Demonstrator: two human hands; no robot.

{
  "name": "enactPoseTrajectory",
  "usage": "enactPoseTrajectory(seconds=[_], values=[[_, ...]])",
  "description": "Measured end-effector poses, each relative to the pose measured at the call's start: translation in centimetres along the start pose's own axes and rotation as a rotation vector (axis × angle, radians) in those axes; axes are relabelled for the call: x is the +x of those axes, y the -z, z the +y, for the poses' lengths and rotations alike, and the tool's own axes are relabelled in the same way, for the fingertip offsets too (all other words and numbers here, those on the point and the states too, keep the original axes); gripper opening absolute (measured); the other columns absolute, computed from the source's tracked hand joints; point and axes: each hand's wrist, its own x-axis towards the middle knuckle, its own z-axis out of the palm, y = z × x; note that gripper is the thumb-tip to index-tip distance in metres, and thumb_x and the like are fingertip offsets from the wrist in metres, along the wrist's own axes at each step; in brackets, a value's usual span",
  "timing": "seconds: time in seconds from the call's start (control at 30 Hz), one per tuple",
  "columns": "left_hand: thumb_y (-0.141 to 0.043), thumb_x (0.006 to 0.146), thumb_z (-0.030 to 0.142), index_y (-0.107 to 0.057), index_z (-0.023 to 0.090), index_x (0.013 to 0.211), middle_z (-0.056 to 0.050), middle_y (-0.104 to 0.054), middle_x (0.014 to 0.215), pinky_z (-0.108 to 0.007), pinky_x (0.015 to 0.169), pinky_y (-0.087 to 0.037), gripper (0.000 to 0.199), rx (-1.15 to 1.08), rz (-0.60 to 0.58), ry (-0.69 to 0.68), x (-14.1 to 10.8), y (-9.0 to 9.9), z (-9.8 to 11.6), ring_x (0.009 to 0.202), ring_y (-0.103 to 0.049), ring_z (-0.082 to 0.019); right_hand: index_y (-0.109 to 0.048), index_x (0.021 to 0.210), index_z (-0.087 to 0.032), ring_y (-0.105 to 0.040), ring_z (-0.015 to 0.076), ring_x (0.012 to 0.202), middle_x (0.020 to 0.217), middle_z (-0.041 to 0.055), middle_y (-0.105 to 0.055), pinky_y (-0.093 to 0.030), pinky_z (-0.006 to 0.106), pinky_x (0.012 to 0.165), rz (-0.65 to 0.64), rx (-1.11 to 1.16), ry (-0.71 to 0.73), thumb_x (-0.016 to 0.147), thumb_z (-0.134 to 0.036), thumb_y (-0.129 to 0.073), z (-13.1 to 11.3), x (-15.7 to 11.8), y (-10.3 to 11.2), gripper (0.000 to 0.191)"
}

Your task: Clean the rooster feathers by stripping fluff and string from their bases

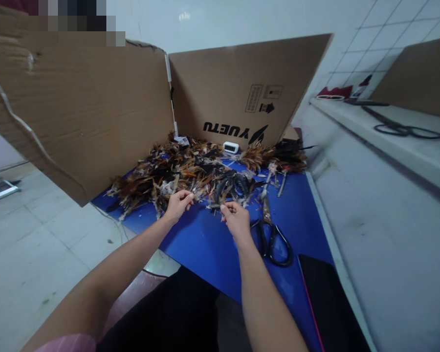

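A loose pile of brown, black and grey feathers (183,168) is spread over the blue tabletop (212,249). At the pile's near edge, my left hand (179,204) is closed in a pinch; whatever lies between its fingertips is too small to make out. To its right, my right hand (236,220) pinches a small dark feather (219,199) between thumb and fingers, a little apart from the left. Black-handled scissors (275,244) lie just right of my right hand, blades pointing away. Another black-looped handle (238,185) rests among the feathers.
Cardboard panels stand at the left (95,107) and back (212,88). A small white digital device (231,147) sits by the back panel. A dark flat phone-like slab (330,303) lies front right. On the right ledge (418,151) are more scissors (399,129) and a small bottle (361,89).
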Motion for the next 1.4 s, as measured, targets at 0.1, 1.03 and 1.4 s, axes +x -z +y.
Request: enactPoseTrajectory(seconds=[0.1, 1.03, 1.4], values=[[-0.062, 0.074, 0.038, -0.060, 0.014, 0.069, 0.003, -0.055, 0.054, -0.017, 0.038, -0.031, 0.025, 0.001, -0.003, 0.001, 0.0, 0.0, 0.1, 0.039, -0.042, -0.004, -0.060, 0.073, -0.019, -0.056, 0.0134, 0.044, 0.053, -0.0017, -0.060, -0.042, 0.023, 0.043, -0.003, 0.047, -0.003, 0.068, -0.048, -0.059, -0.2, 0.0, 0.0, 0.030], [-0.066, 0.070, 0.046, -0.060, 0.012, 0.074, 0.001, -0.056, 0.060, -0.016, 0.034, -0.017, 0.035, -0.247, -0.293, 0.312, -1.2, -4.5, 3.7, 0.038, -0.041, -0.003, -0.062, 0.077, -0.015, -0.056, 0.0107, 0.053, 0.062, -0.0012, -0.060, -0.040, 0.021, 0.044, 0.046, 0.605, -0.112, 0.062, -0.030, -0.073, -2.9, -0.3, 0.8, 0.023], [-0.070, 0.065, 0.047, -0.055, 0.013, 0.070, 0.001, -0.056, 0.061, -0.015, 0.030, -0.013, 0.038, -0.410, -0.487, 0.491, 1.4, -8.1, 3.6, 0.037, -0.040, -0.002, -0.062, 0.083, -0.015, -0.053, 0.0094, 0.052, 0.074, 0.0021, -0.062, -0.046, 0.024, 0.049, 0.349, 0.488, 0.026, 0.068, -0.028, -0.070, -3.7, 0.5, 1.9, 0.021]])
